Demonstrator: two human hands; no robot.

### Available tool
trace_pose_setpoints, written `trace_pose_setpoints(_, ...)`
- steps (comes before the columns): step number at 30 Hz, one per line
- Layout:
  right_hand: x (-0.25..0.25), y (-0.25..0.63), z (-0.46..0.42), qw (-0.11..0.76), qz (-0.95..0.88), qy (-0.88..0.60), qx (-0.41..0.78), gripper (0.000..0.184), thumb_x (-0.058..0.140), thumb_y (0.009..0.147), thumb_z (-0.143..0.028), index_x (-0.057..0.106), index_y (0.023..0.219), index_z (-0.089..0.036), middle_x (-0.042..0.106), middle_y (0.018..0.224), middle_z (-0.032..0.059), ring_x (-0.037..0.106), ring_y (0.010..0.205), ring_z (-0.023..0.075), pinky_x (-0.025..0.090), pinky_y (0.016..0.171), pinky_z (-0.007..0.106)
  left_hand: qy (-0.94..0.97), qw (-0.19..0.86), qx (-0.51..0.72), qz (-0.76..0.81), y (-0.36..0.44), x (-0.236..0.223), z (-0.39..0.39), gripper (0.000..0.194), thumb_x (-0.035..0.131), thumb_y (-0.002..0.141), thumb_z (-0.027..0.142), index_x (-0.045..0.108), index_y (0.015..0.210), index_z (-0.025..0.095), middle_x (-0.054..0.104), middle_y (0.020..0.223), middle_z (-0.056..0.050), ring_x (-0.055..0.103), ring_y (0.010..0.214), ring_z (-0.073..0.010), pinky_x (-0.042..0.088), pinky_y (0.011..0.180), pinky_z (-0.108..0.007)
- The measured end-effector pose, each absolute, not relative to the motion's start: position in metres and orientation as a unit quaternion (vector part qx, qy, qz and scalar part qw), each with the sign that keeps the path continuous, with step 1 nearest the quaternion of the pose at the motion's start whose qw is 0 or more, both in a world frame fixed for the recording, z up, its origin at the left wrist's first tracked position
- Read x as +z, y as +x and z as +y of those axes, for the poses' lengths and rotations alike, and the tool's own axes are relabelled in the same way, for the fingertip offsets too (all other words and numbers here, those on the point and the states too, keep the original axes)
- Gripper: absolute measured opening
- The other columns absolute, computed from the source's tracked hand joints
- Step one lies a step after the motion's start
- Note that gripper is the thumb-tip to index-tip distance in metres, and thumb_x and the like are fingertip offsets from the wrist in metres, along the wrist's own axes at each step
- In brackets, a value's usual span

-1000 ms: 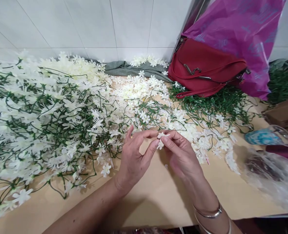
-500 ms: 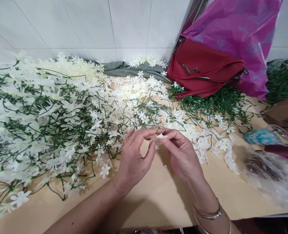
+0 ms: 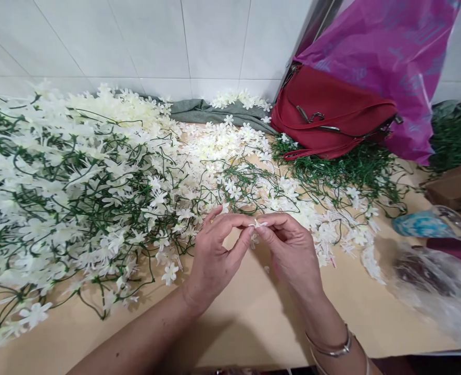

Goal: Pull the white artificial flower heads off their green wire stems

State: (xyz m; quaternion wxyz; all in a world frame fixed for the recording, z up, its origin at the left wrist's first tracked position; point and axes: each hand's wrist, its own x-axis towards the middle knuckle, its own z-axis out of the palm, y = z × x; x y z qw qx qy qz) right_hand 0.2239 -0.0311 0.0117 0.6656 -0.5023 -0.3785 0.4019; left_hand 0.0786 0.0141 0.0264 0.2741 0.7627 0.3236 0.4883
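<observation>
My left hand (image 3: 215, 252) and my right hand (image 3: 291, 250) meet fingertip to fingertip over the beige table (image 3: 254, 317). Between them both pinch a small white artificial flower (image 3: 257, 225); a second small blossom shows just below the left thumb. A big tangle of green stems with white flowers (image 3: 70, 182) spreads to the left of my hands. A heap of loose white blossoms (image 3: 230, 143) lies behind them.
A red handbag (image 3: 332, 112) leans at the back right under a purple plastic bag (image 3: 382, 57). Bare green stems (image 3: 347, 172) lie below it. A clear plastic bag (image 3: 433, 281) and a blue-topped container (image 3: 429, 224) sit at the right edge. A grey cloth (image 3: 207, 110) lies along the tiled wall.
My left thumb has closed back up to the fingertips, pinching the flower again with my right hand. The view has shifted slightly.
</observation>
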Motion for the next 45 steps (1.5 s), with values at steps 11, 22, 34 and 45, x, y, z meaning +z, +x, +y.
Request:
trace_pose_setpoints(11,0.017,0.230,-0.034,0.666,-0.344,-0.546,0.374,0.013,0.082,0.086,-0.031,0.071,0.084,-0.026,0.075,0.092,0.0004,0.066,0.086,0.0162,0.051,0.081,0.030,0.737,0.145,0.521,0.405,0.060,0.057,0.026,0.015,0.064,0.097,0.013,0.065,0.108,0.023,0.074,0.114,-0.006,0.068,0.114,-0.0214,0.050,0.102,-0.042)
trace_pose_setpoints(22,0.022,0.237,-0.033,0.661,-0.339,-0.587,0.320,0.020,0.084,0.083,-0.037,0.069,0.081,-0.025,0.070,0.086,0.0009,0.062,0.080,0.0169,0.050,0.077,0.031,0.912,0.056,0.264,0.310,0.026,0.062,0.043,0.019,0.051,0.104,0.014,0.067,0.106,0.024,0.077,0.110,-0.002,0.069,0.097,-0.0207,0.043,0.089,-0.038)
trace_pose_setpoints(34,0.015,0.242,-0.032,0.655,-0.327,-0.593,0.334,0.023,0.085,0.082,-0.041,0.068,0.085,-0.025,0.065,0.080,-0.0006,0.057,0.075,0.0170,0.045,0.071,0.030,0.902,-0.023,0.169,0.397,0.036,0.035,0.022,0.007,0.067,0.096,0.021,0.066,0.090,0.021,0.074,0.098,-0.006,0.066,0.086,-0.0257,0.039,0.079,-0.041)
trace_pose_setpoints(45,0.013,0.247,-0.031,0.686,-0.273,-0.575,0.352,0.024,0.087,0.081,-0.039,0.068,0.089,-0.025,0.063,0.078,-0.0036,0.056,0.073,0.0131,0.043,0.071,0.026,0.899,0.015,0.187,0.395,0.026,0.040,0.028,0.010,0.058,0.099,0.014,0.064,0.098,0.022,0.076,0.086,0.000,0.069,0.074,-0.0210,0.039,0.077,-0.038)
